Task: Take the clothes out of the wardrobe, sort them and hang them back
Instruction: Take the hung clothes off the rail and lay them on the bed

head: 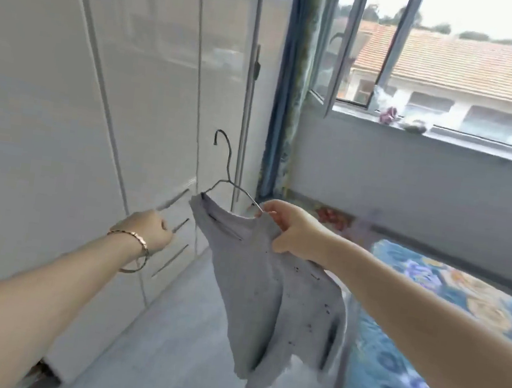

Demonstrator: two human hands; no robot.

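— While the right hand (295,231) holds up the shirt (268,292), what are its fingers doing?

— They pinch the grey shirt's right shoulder, with the wire of the hanger (228,171) caught in the same grip. The shirt hangs down in the air at mid-scene, over the floor (170,354), and its left shoulder sits on the hanger's other arm. The hook points up, free of any rail.

— And the left hand (150,229)?

— It reaches to the left, with a bracelet (131,252) on its wrist. Its fingers are curled against the near end of a bar handle (180,225) on the wardrobe (65,106). Whether they close round it, I cannot tell.

— Is the wardrobe open?

— Its glossy white doors along the left look closed.

— What lies on the right?

— A bed (423,343) with a blue flowered cover, near the shirt's hem.

— Farther off?

— A blue curtain (288,101) hangs in the far corner beside the wardrobe. Right of it is a window (376,47) with its sash swung open, some small blurred things on the sill (464,137), and a tiled roof (457,67) outside.
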